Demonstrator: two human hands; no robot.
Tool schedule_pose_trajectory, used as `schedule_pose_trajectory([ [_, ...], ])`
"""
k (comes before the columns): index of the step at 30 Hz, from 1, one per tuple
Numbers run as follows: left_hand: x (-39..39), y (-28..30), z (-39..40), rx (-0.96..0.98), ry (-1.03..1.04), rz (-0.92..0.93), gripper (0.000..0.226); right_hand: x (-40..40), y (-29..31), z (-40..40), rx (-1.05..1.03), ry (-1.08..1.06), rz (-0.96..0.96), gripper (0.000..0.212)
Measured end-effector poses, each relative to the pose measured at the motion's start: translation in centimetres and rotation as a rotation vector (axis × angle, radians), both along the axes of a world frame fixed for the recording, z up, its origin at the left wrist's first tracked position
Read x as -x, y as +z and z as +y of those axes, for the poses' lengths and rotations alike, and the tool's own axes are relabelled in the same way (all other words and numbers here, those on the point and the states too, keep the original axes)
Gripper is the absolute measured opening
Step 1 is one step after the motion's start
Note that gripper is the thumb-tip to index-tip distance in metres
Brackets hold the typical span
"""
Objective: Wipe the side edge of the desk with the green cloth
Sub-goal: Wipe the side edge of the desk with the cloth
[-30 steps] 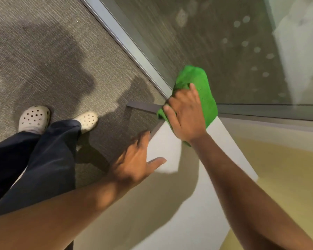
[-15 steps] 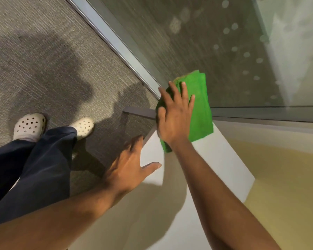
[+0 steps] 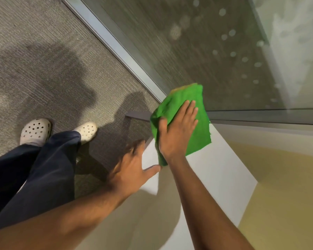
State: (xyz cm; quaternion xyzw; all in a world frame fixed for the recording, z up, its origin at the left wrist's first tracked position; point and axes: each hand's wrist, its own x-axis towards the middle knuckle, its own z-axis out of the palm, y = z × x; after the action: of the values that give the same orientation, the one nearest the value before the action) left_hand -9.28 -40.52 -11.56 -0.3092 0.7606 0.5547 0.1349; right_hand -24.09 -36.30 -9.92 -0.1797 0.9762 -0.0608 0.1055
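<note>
The green cloth [image 3: 197, 130] lies over the far corner of the worktop [image 3: 215, 170], draping its side edge. The right hand [image 3: 177, 134] presses flat on it, fingers spread. The left hand [image 3: 134, 170], fingers spread, rests on the worktop edge nearer the body. A glass partition [image 3: 197, 51] borders the corner; carpet [image 3: 52, 60] lies beside it.

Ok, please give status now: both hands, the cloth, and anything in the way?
Right hand flat on green cloth, pressing it at desk corner. Left hand open, on desk side edge, holding nothing. Nothing in the way.
</note>
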Motion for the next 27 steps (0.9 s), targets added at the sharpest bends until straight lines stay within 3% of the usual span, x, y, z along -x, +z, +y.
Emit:
schedule_pose_trajectory([
  [4,0.0,-0.2,0.2,0.023,0.013,-0.017,0.073,-2.0,0.2,0.9,-0.057,0.134,-0.069,0.095],
  [9,-0.2,-0.9,0.6,0.032,-0.004,-0.045,0.091,2.8,-0.1,-2.5,-0.101,-0.015,0.041,0.092],
  [11,-0.4,-1.1,0.7,0.035,-0.011,-0.045,0.089,6.1,0.0,-3.7,-0.143,-0.1,0.081,0.076],
  [13,-0.4,-1.1,0.7,0.008,-0.008,-0.059,0.086,8.8,-0.1,-4.3,-0.164,-0.164,0.037,0.048],
  [15,-0.4,-1.0,0.6,-0.035,-0.006,-0.075,0.088,10.5,-0.3,-3.6,-0.101,-0.148,-0.029,0.034],
  [21,-0.3,-0.4,0.3,-0.036,0.002,-0.045,0.087,11.0,0.4,5.0,0.036,0.006,0.041,0.069],
  [27,-0.2,-0.3,0.2,-0.022,-0.025,-0.035,0.088,10.0,0.0,4.5,0.068,-0.126,0.098,0.067],
])
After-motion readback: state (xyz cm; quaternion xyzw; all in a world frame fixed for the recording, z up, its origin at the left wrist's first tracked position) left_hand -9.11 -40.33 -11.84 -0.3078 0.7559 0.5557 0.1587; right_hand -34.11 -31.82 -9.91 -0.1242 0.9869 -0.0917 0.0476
